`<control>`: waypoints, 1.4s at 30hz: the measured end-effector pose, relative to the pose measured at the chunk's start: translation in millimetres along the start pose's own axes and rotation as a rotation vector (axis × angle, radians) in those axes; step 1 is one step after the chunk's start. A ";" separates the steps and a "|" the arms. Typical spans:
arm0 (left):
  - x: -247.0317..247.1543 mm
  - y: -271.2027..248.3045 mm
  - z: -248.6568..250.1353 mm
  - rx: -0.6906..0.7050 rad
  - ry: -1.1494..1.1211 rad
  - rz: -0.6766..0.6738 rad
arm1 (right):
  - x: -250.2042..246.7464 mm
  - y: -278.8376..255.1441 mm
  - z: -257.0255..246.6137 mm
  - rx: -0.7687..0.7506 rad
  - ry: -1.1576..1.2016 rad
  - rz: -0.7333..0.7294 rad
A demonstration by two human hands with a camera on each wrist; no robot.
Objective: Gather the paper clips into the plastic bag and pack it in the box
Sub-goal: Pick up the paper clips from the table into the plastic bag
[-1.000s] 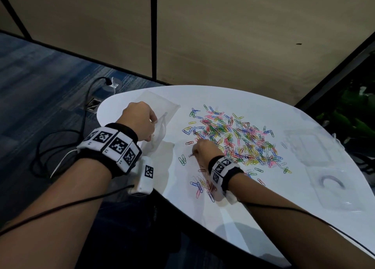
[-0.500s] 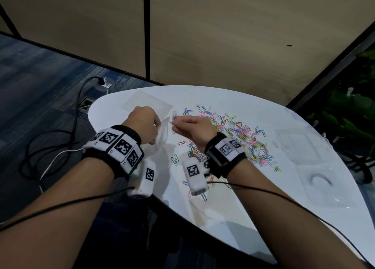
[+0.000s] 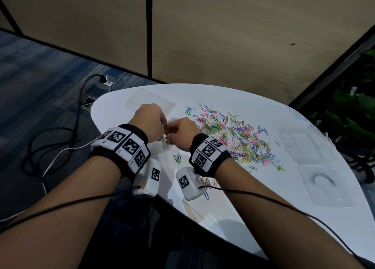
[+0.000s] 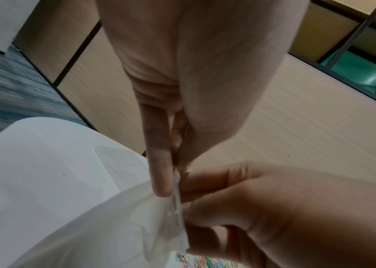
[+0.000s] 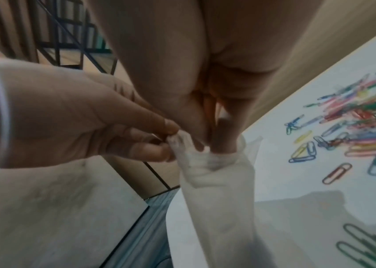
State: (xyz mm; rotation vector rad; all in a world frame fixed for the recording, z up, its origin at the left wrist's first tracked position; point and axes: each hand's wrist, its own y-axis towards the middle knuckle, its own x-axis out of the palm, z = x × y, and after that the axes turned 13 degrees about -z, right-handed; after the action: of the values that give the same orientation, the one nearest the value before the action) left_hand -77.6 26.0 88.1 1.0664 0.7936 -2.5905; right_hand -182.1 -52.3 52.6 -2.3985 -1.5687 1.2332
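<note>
Head view, centre left: left hand point(image 3: 151, 119) and right hand point(image 3: 181, 131) pinching mouth of thin clear plastic bag point(image 5: 214, 174), apparently spreading it. Best parted wide before feeding coloured wire paper clips point(image 3: 233, 135), centre right.

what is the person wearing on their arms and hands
Both forearms are bare, with no sleeves and no gloves. Each wrist carries a black band faced with white tiles printed with black square codes. A white camera box with its own code hangs under each wrist, and a thin black cable trails along each forearm.
</note>
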 end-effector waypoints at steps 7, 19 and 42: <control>-4.6 0.4 -3.2 -0.048 -0.028 0.034 | -13.7 -4.8 17.5 -0.103 0.378 0.212; -6.9 -0.5 -2.8 -0.031 0.017 -0.015 | 47.1 -65.3 145.9 -0.292 -1.045 -0.339; 18.4 2.4 26.9 -0.019 0.082 -0.160 | -58.0 -48.5 100.2 0.070 0.894 0.187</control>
State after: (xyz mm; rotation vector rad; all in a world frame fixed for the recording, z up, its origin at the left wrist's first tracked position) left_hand -105.3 8.8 90.1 1.1546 0.9573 -2.6780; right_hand -291.7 -111.8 38.4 -2.5068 -1.0071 0.1125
